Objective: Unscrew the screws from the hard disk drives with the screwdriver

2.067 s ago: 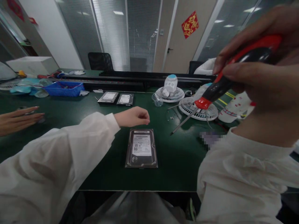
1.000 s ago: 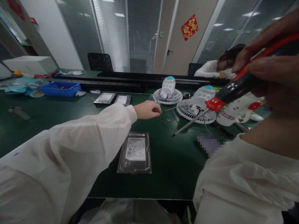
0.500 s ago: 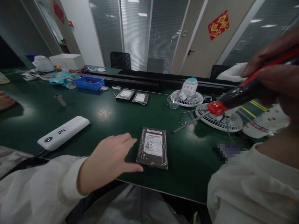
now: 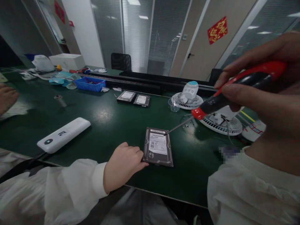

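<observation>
A hard disk drive (image 4: 158, 147) lies label up on the green table before me. My left hand (image 4: 126, 167) is closed on its near left corner, with the thumb along the near edge and the other fingers bent against the left side. My right hand (image 4: 264, 81) is wrapped round the red and black handle of a screwdriver (image 4: 211, 104). The screwdriver slants down to the left, and its tip overlaps the drive's upper right part; I cannot tell whether it touches.
Two more hard drives (image 4: 133, 98) lie farther back. White fan parts (image 4: 221, 123), a clear cup (image 4: 174, 104) and loose screws (image 4: 187, 126) are to the right. At left are a white power bank (image 4: 64, 134), a metal cylinder (image 4: 60, 100), a blue bin (image 4: 90, 83) and another person's hand (image 4: 7, 98).
My left hand has moved right and closed on the drive's corner, and the drive has shifted slightly right. The screwdriver in my right hand has come left and its tip is now over the drive.
</observation>
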Tool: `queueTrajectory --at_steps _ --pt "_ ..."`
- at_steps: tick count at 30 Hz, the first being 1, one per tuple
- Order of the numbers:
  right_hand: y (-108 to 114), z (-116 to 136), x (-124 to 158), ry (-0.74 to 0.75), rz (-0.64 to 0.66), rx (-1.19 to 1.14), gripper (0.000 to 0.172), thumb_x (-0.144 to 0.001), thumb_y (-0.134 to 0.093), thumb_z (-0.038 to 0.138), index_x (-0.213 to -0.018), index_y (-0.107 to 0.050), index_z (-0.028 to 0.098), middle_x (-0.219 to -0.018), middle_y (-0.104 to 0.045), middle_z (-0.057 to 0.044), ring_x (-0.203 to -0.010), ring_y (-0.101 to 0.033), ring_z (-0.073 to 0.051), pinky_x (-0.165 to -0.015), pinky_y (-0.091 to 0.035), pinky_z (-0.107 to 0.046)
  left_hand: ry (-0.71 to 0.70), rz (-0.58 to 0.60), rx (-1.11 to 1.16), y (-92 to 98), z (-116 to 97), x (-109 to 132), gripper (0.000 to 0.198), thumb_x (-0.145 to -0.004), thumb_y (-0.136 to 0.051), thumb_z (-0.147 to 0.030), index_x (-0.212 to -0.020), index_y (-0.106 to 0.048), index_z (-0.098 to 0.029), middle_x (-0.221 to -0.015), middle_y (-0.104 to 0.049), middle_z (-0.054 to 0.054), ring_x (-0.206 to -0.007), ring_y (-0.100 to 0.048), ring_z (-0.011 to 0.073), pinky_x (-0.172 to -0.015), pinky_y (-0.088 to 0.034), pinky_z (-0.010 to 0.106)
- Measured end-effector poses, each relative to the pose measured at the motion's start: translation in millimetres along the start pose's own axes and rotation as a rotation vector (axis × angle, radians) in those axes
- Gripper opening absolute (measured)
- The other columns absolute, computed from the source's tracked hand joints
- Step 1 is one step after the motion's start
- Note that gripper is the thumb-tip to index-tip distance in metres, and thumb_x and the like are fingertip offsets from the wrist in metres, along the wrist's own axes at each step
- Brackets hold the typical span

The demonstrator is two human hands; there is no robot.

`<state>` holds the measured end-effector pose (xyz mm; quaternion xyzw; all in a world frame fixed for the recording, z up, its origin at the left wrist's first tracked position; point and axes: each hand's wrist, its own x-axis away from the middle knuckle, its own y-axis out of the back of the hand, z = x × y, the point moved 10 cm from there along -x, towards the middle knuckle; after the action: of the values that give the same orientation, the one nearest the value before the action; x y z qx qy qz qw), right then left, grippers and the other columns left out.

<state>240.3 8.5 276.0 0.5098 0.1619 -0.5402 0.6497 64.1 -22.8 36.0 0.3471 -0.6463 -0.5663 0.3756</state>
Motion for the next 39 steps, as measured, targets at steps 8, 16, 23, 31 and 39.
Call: queueTrajectory --at_steps 8,16,23,31,39 --pt "-29.3 -45.6 -14.1 -0.082 0.14 0.113 0.036 -0.07 -0.087 0.024 -0.097 -0.062 0.02 -0.087 -0.064 0.0 -0.066 -0.058 -0.008 -0.053 -0.048 -0.023 -0.153 -0.176 -0.036 10.7 1.1 -49.9 0.037 -0.099 -0.059 -0.049 -0.091 -0.073 -0.015 -0.092 -0.077 0.01 -0.083 -0.073 0.0258 -0.068 -0.041 0.035" --pt "-58.4 -61.0 -13.7 -0.052 0.214 0.153 0.032 -0.075 -0.081 0.029 -0.099 -0.061 0.022 -0.087 -0.062 0.0 -0.068 -0.058 -0.012 -0.057 -0.052 -0.025 -0.122 -0.196 0.136 0.0 18.7 -64.3 0.037 -0.102 -0.052 -0.047 -0.086 -0.069 -0.018 -0.087 -0.073 0.005 -0.075 -0.068 0.0198 -0.071 -0.046 0.032" --pt "-67.6 -42.5 -5.2 0.015 0.127 0.158 0.025 -0.088 -0.069 0.028 -0.111 -0.06 0.025 -0.094 -0.065 -0.001 -0.076 -0.06 -0.013 -0.062 -0.05 -0.028 -0.029 -0.224 0.482 -3.7 42.0 -63.4 0.021 -0.093 -0.064 -0.041 -0.091 -0.065 -0.02 -0.092 -0.069 0.002 -0.077 -0.063 0.0177 -0.068 -0.048 0.03" --pt "-73.1 -17.5 9.4 0.214 0.002 0.196 0.016 -0.096 -0.057 0.028 -0.111 -0.059 0.033 -0.099 -0.061 -0.002 -0.084 -0.059 -0.017 -0.072 -0.049 -0.037 -0.04 -0.16 0.822 -16.5 50.0 -72.8 0.019 -0.088 -0.067 -0.031 -0.104 -0.068 -0.02 -0.1 -0.07 0.003 -0.081 -0.063 0.0172 -0.071 -0.052 0.032" --pt "-95.2 -20.9 9.7 0.233 0.136 0.21 0.016 -0.096 -0.055 0.025 -0.111 -0.056 0.033 -0.102 -0.062 -0.004 -0.091 -0.059 -0.02 -0.077 -0.052 -0.042 -0.027 -0.103 0.872 -19.0 49.6 -75.9 0.02 -0.089 -0.067 -0.035 -0.1 -0.068 -0.019 -0.098 -0.07 0.003 -0.082 -0.063 0.0177 -0.073 -0.051 0.032"
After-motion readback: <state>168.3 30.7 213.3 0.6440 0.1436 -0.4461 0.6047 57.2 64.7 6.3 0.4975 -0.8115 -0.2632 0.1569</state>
